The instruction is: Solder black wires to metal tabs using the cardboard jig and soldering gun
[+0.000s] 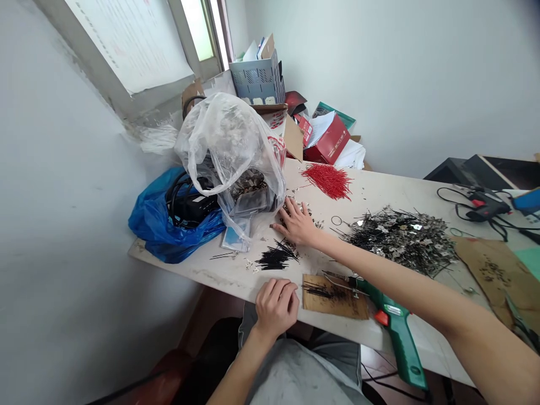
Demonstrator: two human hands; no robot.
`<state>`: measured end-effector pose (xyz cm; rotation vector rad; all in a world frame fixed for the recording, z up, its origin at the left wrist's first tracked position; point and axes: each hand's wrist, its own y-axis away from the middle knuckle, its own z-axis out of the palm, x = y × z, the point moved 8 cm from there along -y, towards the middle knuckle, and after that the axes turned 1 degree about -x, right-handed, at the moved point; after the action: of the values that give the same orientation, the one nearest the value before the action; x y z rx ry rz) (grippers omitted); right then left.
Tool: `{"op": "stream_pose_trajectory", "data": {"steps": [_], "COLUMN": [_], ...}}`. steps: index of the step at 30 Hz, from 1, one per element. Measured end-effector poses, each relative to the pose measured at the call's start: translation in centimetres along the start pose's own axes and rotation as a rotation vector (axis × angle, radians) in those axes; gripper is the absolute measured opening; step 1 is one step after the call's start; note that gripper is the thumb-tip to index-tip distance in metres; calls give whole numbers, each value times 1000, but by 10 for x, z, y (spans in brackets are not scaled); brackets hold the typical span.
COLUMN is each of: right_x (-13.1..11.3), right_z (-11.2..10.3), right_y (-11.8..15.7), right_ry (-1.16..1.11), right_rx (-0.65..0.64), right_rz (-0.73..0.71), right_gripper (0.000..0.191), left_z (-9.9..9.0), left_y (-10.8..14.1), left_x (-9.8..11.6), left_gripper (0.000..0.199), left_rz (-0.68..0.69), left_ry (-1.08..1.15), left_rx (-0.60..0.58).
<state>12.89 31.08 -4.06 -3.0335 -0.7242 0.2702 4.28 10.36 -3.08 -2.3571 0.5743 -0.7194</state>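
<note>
Head view: on our table [379, 191], the plastic bag [236, 135] could spill if nudged, the green tool [399, 332] snag a lowered forearm [379, 264]. Our left hand [276, 306] curls by the front edge, holding what we cannot tell; our right hand [296, 223], fingers apart, has room toward the red sticks [328, 180], over metal pieces [289, 246] beside the bag.

R hand [297, 226] spread over metal bits [319, 224] by clr bag [234, 135]; L hand [276, 306] curled nr blk strips [272, 259]

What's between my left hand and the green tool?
The head view shows brown cardboard with black strands between your left hand and the green tool.
</note>
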Motion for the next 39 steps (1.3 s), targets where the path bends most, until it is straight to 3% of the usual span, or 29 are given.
{"op": "stream_pose_trajectory", "data": {"steps": [4,9,17,24,33,39], "right_x": [-4,-38,-69,-55,-9,-1], "right_z": [-10,-23,-8,-8,-14,-33], "right_y": [5,10,3,-4,-7,3], "right_ry": [12,8,-42,-80,-161,-208], "right_rx": [31,58,18,5,6,4], "right_rz": [-8,-122,-254,-300,-314,-350], "right_gripper": [65,42,32,28,27,21], "left_z": [-1,-1,0,0,-1,-2], "left_y": [-1,-2,-1,-1,-3,-3], "left_x": [1,2,1,1,2,3], "left_gripper": [16,17,16,15,15,16], "left_rz": [1,-3,-1,1,14,28], "left_ry": [-6,-15,-8,-1,13,21], "left_rx": [-1,-5,-5,-3,12,25]}}
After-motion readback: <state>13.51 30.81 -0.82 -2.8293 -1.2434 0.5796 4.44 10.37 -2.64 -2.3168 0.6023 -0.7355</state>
